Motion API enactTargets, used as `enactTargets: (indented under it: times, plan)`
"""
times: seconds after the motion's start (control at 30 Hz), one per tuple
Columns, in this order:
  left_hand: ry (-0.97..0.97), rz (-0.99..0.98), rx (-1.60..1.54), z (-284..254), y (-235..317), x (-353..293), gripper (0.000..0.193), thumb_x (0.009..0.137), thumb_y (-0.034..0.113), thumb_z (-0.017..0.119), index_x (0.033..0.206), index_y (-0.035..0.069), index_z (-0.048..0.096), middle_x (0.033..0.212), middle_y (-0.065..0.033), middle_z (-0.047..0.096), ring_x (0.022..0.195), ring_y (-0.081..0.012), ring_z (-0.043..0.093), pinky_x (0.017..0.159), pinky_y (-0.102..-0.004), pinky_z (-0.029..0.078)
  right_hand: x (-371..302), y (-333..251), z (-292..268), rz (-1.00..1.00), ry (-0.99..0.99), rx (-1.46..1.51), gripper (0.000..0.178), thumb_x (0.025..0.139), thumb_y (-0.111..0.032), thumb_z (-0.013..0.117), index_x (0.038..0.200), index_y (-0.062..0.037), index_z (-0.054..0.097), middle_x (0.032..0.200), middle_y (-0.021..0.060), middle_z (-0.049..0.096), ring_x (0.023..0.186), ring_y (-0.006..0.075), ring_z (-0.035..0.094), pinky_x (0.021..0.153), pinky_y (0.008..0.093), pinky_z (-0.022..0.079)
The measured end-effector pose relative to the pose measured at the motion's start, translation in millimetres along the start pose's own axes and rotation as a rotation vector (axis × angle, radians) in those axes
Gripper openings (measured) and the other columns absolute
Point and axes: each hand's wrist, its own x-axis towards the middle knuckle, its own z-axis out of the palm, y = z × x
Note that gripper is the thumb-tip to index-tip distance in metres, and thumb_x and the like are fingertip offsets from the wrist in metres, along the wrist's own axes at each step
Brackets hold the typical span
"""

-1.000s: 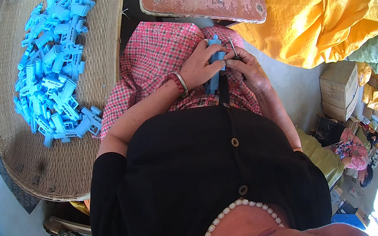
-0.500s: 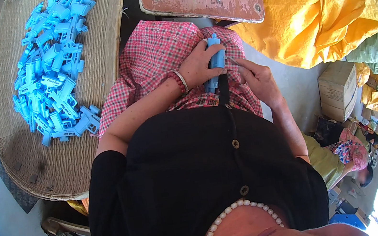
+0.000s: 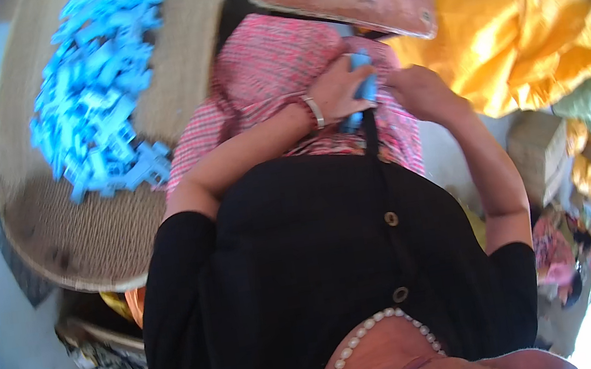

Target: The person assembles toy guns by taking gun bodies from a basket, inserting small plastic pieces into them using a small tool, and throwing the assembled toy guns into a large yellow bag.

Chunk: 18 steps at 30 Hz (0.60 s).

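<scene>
1. Head view: grasps blue toy (image 3: 367, 87) with left grip (image 3: 336, 93), over pink cloth (image 3: 276, 47).
2. Curls right grip (image 3: 425, 94) nearby; cannot tell if empty.
3. Shows blue heap (image 3: 100, 83) on woven table (image 3: 85, 248), yellow cloth (image 3: 502, 42), box (image 3: 535, 151).

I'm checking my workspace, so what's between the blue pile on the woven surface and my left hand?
In the head view, woven surface, then pink checked cloth, separate the blue pile from your left hand.

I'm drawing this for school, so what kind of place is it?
Maybe a small workshop: lots of blue plastic pieces lie heaped on a woven surface, and there's a box on the floor.
</scene>
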Motion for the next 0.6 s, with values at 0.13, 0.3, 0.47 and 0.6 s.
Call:
enactTargets:
  times: [0.13, 0.3, 0.47, 0.6]
  plan:
    - [0.107, 0.032, -0.168, -24, 17, -19, 0.067, 0.072, 0.023, 0.071, 0.13, 0.008, 0.04, 0.129, -0.0293, 0.037, 0.126, -0.0436, 0.031, 0.104, -0.0442, 0.031, -13, -13, -23, 0.217, 0.089, 0.491, 0.027, 0.084, -0.022, 0.057, 0.105, -0.006, 0.062, 0.088, 0.0197, 0.064, 0.081, 0.0315, 0.063, 0.068, 0.0386, 0.048]
    - [0.654, -0.036, 0.137, -113, -32, -90, 0.031, 0.074, 0.004, 0.064, 0.105, 0.006, 0.059, 0.105, -0.0114, 0.06, 0.101, -0.0311, 0.056, 0.09, -0.0387, 0.044, 15, -22, 47, 0.058, 0.555, 0.624, 0.037, 0.083, -0.019, 0.061, 0.117, -0.006, 0.053, 0.089, 0.0152, 0.064, 0.077, 0.0226, 0.062, 0.07, 0.034, 0.048]
    - [0.206, -0.72, 0.554, -179, -119, -244, 0.035, 0.084, 0.012, 0.052, 0.118, 0.004, 0.053, 0.115, -0.0205, 0.056, 0.107, -0.0363, 0.052, 0.093, -0.0423, 0.041, -30, -20, 37, 0.223, 0.74, 1.269, 0.043, 0.079, -0.004, 0.062, 0.119, -0.0026, 0.048, 0.084, 0.0038, 0.059, 0.074, 0.0087, 0.054, 0.066, 0.0247, 0.046]
    - [-0.12, -1.117, 0.645, -159, -158, -330, 0.069, 0.071, 0.04, 0.07, 0.128, 0.007, 0.047, 0.14, -0.0207, 0.034, 0.13, -0.0388, 0.029, 0.107, -0.0454, 0.028, -103, 31, -6, 0.385, 1.418, 1.18, 0.043, 0.082, -0.014, 0.057, 0.123, -0.004, 0.045, 0.071, -0.0015, 0.052, 0.052, 0.003, 0.041, 0.045, 0.0175, 0.03]
